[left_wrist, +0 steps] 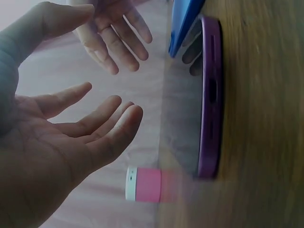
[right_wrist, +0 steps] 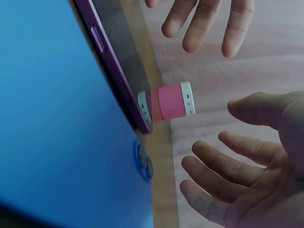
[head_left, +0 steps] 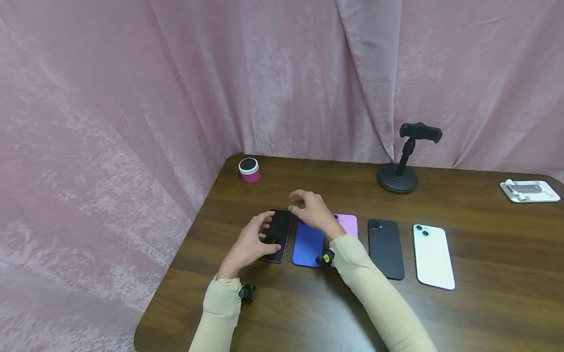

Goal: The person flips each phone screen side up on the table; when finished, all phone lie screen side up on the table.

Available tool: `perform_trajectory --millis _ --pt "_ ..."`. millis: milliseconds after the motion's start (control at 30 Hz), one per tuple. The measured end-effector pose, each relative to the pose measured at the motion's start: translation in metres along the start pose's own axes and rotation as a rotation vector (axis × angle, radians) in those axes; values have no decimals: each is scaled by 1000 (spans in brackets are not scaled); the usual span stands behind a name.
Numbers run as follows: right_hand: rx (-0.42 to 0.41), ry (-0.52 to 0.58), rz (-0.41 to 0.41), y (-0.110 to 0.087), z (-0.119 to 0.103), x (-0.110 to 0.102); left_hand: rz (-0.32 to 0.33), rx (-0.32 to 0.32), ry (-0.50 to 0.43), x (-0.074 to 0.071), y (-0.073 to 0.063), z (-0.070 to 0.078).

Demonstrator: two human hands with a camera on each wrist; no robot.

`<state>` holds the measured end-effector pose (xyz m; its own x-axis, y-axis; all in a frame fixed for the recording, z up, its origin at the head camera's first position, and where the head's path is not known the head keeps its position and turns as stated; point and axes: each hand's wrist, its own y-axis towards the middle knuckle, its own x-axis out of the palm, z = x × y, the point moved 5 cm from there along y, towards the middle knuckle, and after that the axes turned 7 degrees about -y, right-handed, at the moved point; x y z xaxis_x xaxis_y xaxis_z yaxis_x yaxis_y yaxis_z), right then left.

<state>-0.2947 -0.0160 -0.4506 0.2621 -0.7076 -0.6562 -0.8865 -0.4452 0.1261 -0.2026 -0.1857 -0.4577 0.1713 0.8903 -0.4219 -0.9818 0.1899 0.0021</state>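
A phone with a dark screen facing up and a purple frame (head_left: 279, 235) lies at the left end of a row of phones. Over its left side hovers my left hand (head_left: 250, 242), fingers spread and loosely bent, with a gap above the screen in the left wrist view. My right hand (head_left: 313, 212) is held above the top edge of the blue phone (head_left: 308, 247), near the dark phone's upper right corner, and grips nothing. The purple phone edge (left_wrist: 211, 99) shows from the side in the left wrist view. A pink-purple phone (head_left: 348, 224) is partly hidden by the right forearm.
Farther right lie a black phone (head_left: 385, 249) and a white phone (head_left: 434, 256), backs up. A pink and white cylinder (head_left: 249, 170) stands at the back left. A black phone stand (head_left: 397, 176) and a white flat object (head_left: 529, 191) are along the back edge.
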Motion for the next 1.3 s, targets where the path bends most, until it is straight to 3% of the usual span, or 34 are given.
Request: perform_trajectory --millis 433,600,900,1300 --pt "37 -60 29 -13 17 -23 -133 7 -3 36 12 13" --pt "49 -84 -2 -20 21 -28 -184 -24 11 47 11 13" --pt "74 -138 -72 -31 34 -35 -216 4 64 65 10 15" --pt "58 -225 -174 -35 40 -30 -264 -33 149 73 2 14"
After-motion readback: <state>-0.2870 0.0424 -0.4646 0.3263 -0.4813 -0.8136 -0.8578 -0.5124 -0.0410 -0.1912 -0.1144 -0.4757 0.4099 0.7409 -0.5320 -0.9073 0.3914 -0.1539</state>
